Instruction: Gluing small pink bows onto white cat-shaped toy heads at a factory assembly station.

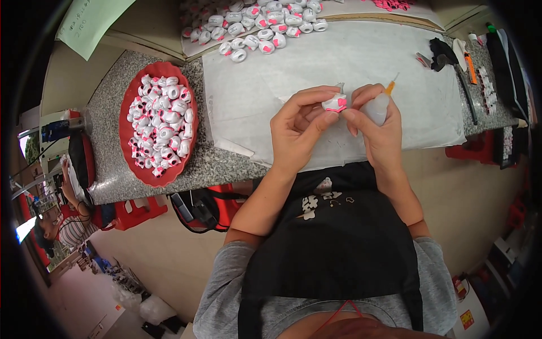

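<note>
Speckled bench [107, 169], work partway through

White paper [254, 85] covers most of the bench in front of me, with pieces gathered at the left and along the far side. My left hand [299, 127] is closed in a pinch around one small white and pink piece [334, 103], raised over the paper. My right hand [381, 124] is curled around a soft, clear bottle [376, 108] with an orange tip, its thumb and finger bunched at the piece's right side; I cannot tell whether they press on it.

I'd judge this one unfinished and the batch well short of its end. Many similar pieces fill the red dish [158, 182] at left, and another crowd [265, 28] lies at the far side. Which lot is done and which is waiting, I cannot tell.

As for writing, a pale green sheet [93, 22] at far left has handwriting on it. Several pieces have dark print too small to read. I can make out no brand.
</note>
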A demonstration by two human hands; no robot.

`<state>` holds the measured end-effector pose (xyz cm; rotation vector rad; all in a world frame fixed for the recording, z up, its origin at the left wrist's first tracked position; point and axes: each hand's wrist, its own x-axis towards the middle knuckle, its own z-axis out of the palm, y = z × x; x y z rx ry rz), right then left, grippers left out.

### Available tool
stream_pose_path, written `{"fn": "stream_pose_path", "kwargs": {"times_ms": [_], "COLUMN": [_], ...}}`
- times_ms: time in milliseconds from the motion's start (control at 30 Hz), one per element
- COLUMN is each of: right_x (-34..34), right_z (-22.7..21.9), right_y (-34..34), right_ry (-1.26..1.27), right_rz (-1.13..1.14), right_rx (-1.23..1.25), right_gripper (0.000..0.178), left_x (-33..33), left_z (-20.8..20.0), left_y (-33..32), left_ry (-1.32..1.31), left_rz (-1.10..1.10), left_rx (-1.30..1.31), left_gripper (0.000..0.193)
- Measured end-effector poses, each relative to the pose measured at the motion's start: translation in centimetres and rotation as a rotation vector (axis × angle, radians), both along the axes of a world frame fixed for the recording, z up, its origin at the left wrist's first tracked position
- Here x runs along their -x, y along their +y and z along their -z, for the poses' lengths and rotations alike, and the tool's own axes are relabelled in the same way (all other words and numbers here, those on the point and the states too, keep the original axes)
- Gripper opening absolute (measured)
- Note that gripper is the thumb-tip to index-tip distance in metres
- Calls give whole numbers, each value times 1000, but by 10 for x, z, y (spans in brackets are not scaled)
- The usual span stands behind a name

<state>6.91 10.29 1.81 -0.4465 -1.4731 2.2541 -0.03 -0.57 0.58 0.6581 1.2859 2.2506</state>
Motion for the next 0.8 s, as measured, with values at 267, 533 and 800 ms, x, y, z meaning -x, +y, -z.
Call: {"fn": "stream_pose_path", "kwargs": {"times_ms": [267, 533, 800], "right_x": [-1, -6, -8], "right_z": [-5, 3, 1], "right_y": [7, 9, 6], "right_ry": [-29, -26, -23], "right_rz": [-193, -138, -111], "right_rx": [-36, -103, -61], "right_gripper": [31, 25, 24], "left_x": [2, 1, 2], "left_z": [6, 5, 4], "left_y": [-2, -3, -4], "left_ry": [-68, -43, -49], "left_rz": [111, 139, 186], "left_rx": [-45, -9, 3], "left_gripper": [23, 23, 21]}}
